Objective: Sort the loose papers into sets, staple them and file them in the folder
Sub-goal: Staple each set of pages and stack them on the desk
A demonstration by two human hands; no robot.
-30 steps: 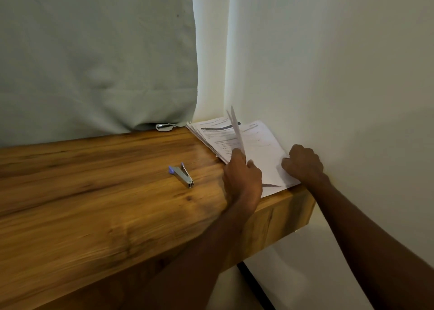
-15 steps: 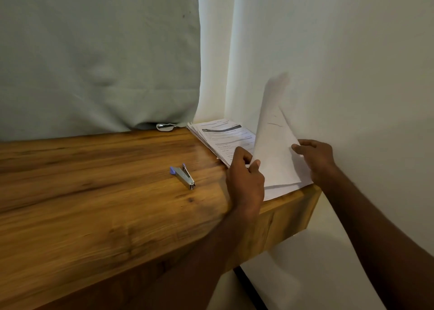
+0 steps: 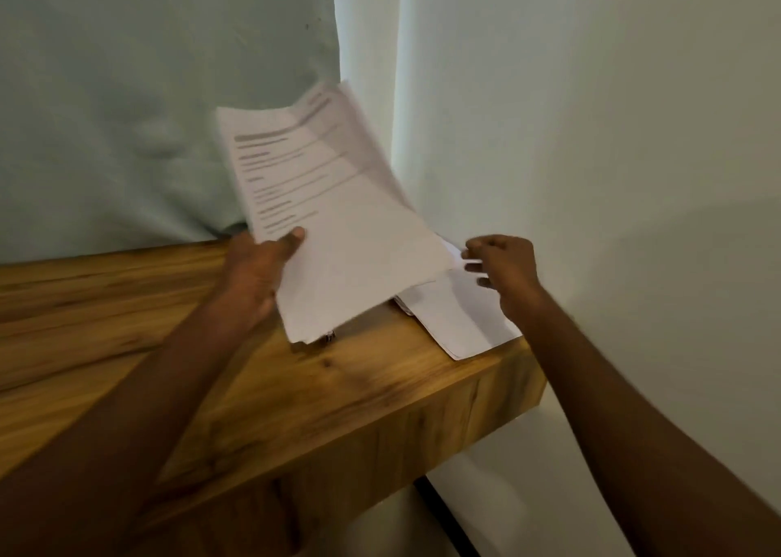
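Observation:
My left hand (image 3: pixel 258 273) holds a bundle of printed papers (image 3: pixel 338 201) lifted above the wooden table (image 3: pixel 380 387), thumb on the top sheet, which is tilted up toward me. The rest of the white papers (image 3: pixel 456 320) lie flat at the table's far right corner by the wall. My right hand (image 3: pixel 507 273) hovers over them with curled fingers, and a white sheet edge shows between the fingertips. Only a small tip of the stapler (image 3: pixel 329 337) peeks out under the lifted bundle. No folder is in view.
A pale green cloth (image 3: pixel 126 113) hangs behind the table on the left. A white wall (image 3: pixel 591 134) runs close along the right side. The table ends just right of the paper pile, with a drop to the floor.
My left hand has lifted a bundle of sheets off the pile and swung it left, over the stapler. My right hand let go of the raised sheet and dropped to the pile.

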